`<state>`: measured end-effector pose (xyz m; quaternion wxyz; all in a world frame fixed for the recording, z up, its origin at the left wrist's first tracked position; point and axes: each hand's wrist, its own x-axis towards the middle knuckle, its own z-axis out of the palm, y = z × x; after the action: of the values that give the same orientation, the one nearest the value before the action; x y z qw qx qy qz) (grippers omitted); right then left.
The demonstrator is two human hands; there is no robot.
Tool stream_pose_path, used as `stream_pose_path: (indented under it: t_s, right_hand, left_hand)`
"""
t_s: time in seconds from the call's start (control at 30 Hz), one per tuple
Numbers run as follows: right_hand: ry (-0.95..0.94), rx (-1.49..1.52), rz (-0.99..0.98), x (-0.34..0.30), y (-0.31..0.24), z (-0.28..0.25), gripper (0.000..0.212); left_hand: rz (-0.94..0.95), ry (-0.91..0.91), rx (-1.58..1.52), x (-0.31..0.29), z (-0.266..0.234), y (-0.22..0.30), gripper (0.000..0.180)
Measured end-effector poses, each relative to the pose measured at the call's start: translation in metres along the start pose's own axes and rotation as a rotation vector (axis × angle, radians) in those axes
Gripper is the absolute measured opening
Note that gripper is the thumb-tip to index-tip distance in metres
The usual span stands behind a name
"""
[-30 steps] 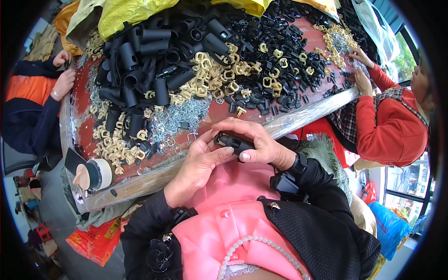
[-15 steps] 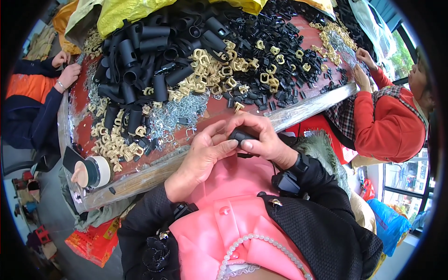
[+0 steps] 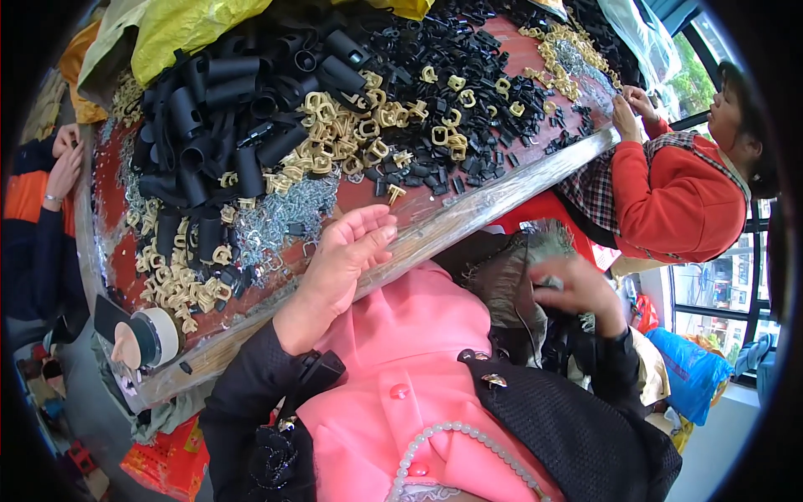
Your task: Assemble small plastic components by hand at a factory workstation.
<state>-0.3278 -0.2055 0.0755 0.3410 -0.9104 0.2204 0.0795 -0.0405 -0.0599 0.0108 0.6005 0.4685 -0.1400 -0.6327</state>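
My left hand [image 3: 347, 255] is raised over the near wooden edge of the table. Its fingers are loosely bent with the thumb a little apart, and nothing shows between them. A small cream-coloured plastic clip [image 3: 396, 193] lies on the tabletop just beyond its fingertips. Off to the right, below the table edge, is my right hand [image 3: 581, 289], smeared by motion. Its fingers are spread and look to hold nothing. It is over a greyish-green cloth [image 3: 512, 289] beside my lap. The black piece both hands held earlier is out of sight.
Black tubes [image 3: 186, 113], cream clips [image 3: 330, 138], metal hooks [image 3: 280, 213] and small black parts [image 3: 468, 109] are heaped on the red table [image 3: 355, 194]. A round tub [image 3: 159, 335] stands at the left corner. People work on both sides, one in a red sleeve [image 3: 669, 205].
My hands have parted. The right has swung right and down, away from the table edge, and the black piece is no longer visible. The view has shifted, moving the heaps leftward.
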Motion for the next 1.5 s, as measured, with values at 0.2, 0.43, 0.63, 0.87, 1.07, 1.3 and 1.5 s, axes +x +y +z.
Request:
stream_pose_path:
  t_s: [0.2,0.43,0.63,0.87,1.07,1.3,1.5]
  right_hand:
    - [0.607,-0.255,-0.228,0.137,0.013,-0.044,0.02]
    - [0.986,-0.448,0.204,0.199,0.125,-0.069,0.024]
    - [1.037,-0.371,0.142,0.193,0.108,-0.062,0.025]
    - [0.522,0.371,-0.037,0.161,-0.009,-0.024,0.018]
    - [-0.02,0.934,-0.141,0.16,-0.056,0.052,0.013]
    - [0.46,-0.016,-0.43,0.211,-0.046,0.061,0.011]
    - [0.559,-0.531,-0.469,0.225,-0.048,0.071,0.008]
  left_hand:
    - [0.027,0.096,-0.04,-0.015,-0.003,0.005,0.035]
    - [0.027,0.052,-0.028,-0.025,-0.009,0.008,0.032]
    - [0.02,0.063,-0.042,-0.021,-0.008,0.007,0.032]
    - [0.229,0.181,0.105,-0.013,0.007,0.0,0.035]
    - [0.44,0.058,0.653,-0.018,-0.005,-0.004,0.037]
    - [0.113,0.0,-0.316,-0.03,-0.032,0.001,0.028]
    - [0.078,0.019,-0.367,-0.038,-0.034,0.004,0.022]
